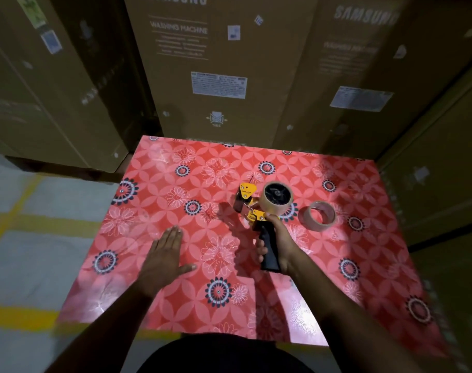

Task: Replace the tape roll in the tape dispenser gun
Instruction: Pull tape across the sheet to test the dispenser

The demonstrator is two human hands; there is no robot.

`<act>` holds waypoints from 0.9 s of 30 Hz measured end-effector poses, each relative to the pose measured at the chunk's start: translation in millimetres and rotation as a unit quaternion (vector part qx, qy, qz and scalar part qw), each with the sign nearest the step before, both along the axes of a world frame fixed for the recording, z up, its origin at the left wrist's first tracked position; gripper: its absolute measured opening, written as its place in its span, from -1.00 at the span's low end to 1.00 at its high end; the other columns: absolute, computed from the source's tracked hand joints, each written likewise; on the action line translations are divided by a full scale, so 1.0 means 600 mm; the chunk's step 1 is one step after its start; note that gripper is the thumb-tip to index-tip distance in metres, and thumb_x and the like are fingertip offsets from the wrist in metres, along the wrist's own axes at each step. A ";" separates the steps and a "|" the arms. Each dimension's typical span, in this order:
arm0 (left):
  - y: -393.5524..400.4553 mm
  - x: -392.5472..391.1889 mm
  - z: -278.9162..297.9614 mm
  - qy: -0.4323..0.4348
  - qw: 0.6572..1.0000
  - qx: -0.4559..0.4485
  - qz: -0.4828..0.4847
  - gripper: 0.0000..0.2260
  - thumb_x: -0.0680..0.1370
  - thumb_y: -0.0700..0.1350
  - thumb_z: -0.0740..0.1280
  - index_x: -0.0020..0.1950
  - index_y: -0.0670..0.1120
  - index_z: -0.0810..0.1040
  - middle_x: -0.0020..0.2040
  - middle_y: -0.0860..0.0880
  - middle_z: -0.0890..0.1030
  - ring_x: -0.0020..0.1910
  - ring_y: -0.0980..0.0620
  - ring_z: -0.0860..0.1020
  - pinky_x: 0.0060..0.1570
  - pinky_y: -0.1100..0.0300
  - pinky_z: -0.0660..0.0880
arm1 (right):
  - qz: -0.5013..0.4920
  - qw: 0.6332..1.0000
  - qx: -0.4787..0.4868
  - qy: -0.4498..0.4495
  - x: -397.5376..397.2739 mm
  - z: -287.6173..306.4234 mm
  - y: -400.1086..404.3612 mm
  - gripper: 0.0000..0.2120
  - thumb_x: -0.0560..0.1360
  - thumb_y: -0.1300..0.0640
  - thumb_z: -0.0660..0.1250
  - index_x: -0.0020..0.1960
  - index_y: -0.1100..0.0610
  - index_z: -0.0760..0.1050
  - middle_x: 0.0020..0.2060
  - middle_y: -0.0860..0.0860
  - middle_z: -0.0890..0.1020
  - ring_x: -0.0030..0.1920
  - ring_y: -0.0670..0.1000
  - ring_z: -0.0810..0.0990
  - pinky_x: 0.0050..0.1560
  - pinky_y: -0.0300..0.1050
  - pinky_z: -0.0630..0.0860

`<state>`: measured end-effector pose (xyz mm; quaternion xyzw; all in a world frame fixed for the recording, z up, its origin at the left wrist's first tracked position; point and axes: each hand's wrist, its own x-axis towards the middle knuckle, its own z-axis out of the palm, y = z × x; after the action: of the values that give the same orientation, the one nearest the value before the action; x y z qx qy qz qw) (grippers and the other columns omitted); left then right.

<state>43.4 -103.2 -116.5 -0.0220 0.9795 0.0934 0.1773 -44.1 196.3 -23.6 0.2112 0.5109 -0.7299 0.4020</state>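
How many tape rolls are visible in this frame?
2. One tape roll is mounted on the dispenser gun, held by the right hand. A second, thinner tape roll lies on the table just right of the gun. None looks hidden.

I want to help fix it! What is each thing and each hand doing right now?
Tape gun: upright, roll mounted, handle gripped.
Loose tape roll: lying on the table, untouched.
Left hand: open, flat on the tablecloth.
Right hand: wrapped round the gun's handle.
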 end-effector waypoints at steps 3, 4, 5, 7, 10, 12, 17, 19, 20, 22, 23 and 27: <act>0.001 -0.002 0.003 -0.009 1.000 0.000 0.006 0.14 0.27 0.59 -0.15 0.61 -0.16 -0.21 0.64 -0.14 -0.16 0.62 -0.10 -0.17 0.54 -0.09 -0.12 | 0.008 0.999 0.033 -0.011 -0.018 -0.009 -0.004 -0.53 0.50 -0.31 0.21 -0.08 0.13 0.44 -0.46 0.02 0.36 -0.56 -0.02 0.29 -0.46 -0.21 0.30; 0.002 -0.002 0.005 -0.011 1.000 0.000 0.007 0.14 0.26 0.59 -0.15 0.61 -0.16 -0.22 0.64 -0.14 -0.16 0.62 -0.10 -0.18 0.54 -0.09 -0.12 | 0.010 0.999 0.042 -0.015 -0.024 -0.013 -0.006 -0.52 0.50 -0.31 0.21 -0.12 0.14 0.45 -0.46 0.03 0.37 -0.57 -0.01 0.30 -0.47 -0.21 0.31; 0.003 -0.002 0.006 -0.014 1.000 0.000 0.009 0.14 0.26 0.59 -0.14 0.61 -0.16 -0.22 0.64 -0.13 -0.17 0.62 -0.10 -0.18 0.54 -0.09 -0.12 | 0.012 0.998 0.051 -0.017 -0.030 -0.017 -0.010 -0.52 0.50 -0.31 0.21 -0.14 0.14 0.45 -0.47 0.03 0.38 -0.57 -0.01 0.31 -0.47 -0.22 0.32; 0.005 -0.002 0.009 -0.017 1.000 0.000 0.014 0.11 0.31 0.57 -0.07 0.61 -0.15 -0.23 0.64 -0.12 -0.18 0.61 -0.09 -0.19 0.54 -0.07 -0.13 | 0.016 0.997 0.068 -0.020 -0.039 -0.025 -0.015 -0.50 0.51 -0.31 0.20 -0.17 0.15 0.45 -0.48 0.04 0.40 -0.57 0.00 0.33 -0.49 -0.22 0.34; 0.008 -0.002 0.012 -0.023 1.000 -0.001 0.015 0.06 0.41 0.51 0.12 0.62 -0.14 -0.23 0.64 -0.12 -0.19 0.61 -0.09 -0.20 0.55 -0.08 -0.13 | 0.031 0.997 0.073 -0.019 -0.047 -0.034 -0.015 -0.47 0.51 -0.33 0.21 -0.18 0.16 0.46 -0.46 0.06 0.41 -0.54 0.02 0.34 -0.49 -0.21 0.34; 0.010 -0.002 0.014 -0.023 1.000 -0.005 0.014 0.06 0.42 0.50 0.13 0.62 -0.14 -0.23 0.64 -0.12 -0.19 0.61 -0.09 -0.20 0.55 -0.08 -0.13 | 0.052 0.996 0.072 -0.017 -0.048 -0.040 -0.011 -0.45 0.48 -0.36 0.25 -0.21 0.17 0.48 -0.44 0.08 0.43 -0.51 0.04 0.37 -0.46 -0.18 0.37; 0.012 0.000 0.019 -0.027 0.999 -0.040 -0.001 0.05 0.39 0.54 -0.09 0.61 -0.17 -0.23 0.64 -0.16 -0.18 0.62 -0.12 -0.17 0.52 -0.08 -0.12 | 0.056 0.995 0.077 -0.013 -0.045 -0.063 0.001 -0.43 0.50 -0.34 0.27 -0.02 0.20 0.55 -0.34 0.17 0.58 -0.37 0.14 0.56 -0.36 -0.09 0.51; 0.014 0.001 0.021 -0.026 0.998 -0.060 -0.015 0.09 0.31 0.54 -0.24 0.60 -0.20 -0.22 0.63 -0.19 -0.17 0.62 -0.15 -0.16 0.53 -0.11 -0.08 | 0.052 0.996 0.074 -0.003 -0.041 -0.064 0.004 -0.42 0.54 -0.33 0.22 0.06 0.21 0.56 -0.29 0.22 0.60 -0.33 0.15 0.57 -0.32 -0.08 0.53; 0.014 0.001 0.020 -0.024 0.998 -0.063 -0.017 0.09 0.30 0.54 -0.27 0.60 -0.20 -0.22 0.63 -0.20 -0.17 0.62 -0.16 -0.16 0.54 -0.13 -0.06 | 0.051 0.996 0.076 0.003 -0.040 -0.064 0.004 -0.44 0.56 -0.31 0.19 0.05 0.21 0.56 -0.27 0.23 0.61 -0.33 0.15 0.58 -0.31 -0.08 0.54; 0.014 0.001 0.021 -0.026 0.997 -0.065 -0.020 0.08 0.32 0.54 -0.29 0.60 -0.21 -0.21 0.63 -0.21 -0.17 0.62 -0.16 -0.16 0.55 -0.14 -0.05 | 0.056 0.990 0.126 0.041 -0.038 -0.068 0.008 -0.47 0.60 -0.27 0.16 -0.01 0.20 0.57 -0.20 0.24 0.64 -0.27 0.15 0.61 -0.21 -0.05 0.56; 0.014 0.001 0.022 -0.027 0.997 -0.066 -0.022 0.08 0.34 0.55 -0.28 0.60 -0.21 -0.21 0.63 -0.21 -0.17 0.62 -0.17 -0.16 0.55 -0.14 -0.04 | 0.075 0.976 0.188 0.084 -0.035 -0.069 0.010 -0.49 0.59 -0.26 0.17 -0.04 0.18 0.58 -0.13 0.24 0.66 -0.21 0.16 0.63 -0.13 -0.03 0.57; 0.028 0.002 0.028 -0.028 0.997 -0.073 -0.017 -0.04 0.47 0.47 -0.14 0.60 -0.22 -0.20 0.63 -0.24 -0.16 0.62 -0.18 -0.16 0.58 -0.12 -0.02 | 0.243 0.810 0.439 0.304 -0.014 -0.077 0.036 -0.65 0.58 -0.13 0.28 0.15 0.14 0.53 0.03 0.14 0.65 -0.03 0.16 0.60 -0.16 -0.08 0.41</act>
<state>44.7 -86.7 -99.9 -0.0204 0.9786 0.0184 0.2038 -52.6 217.8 -69.9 0.0014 0.9079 -0.3328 0.2550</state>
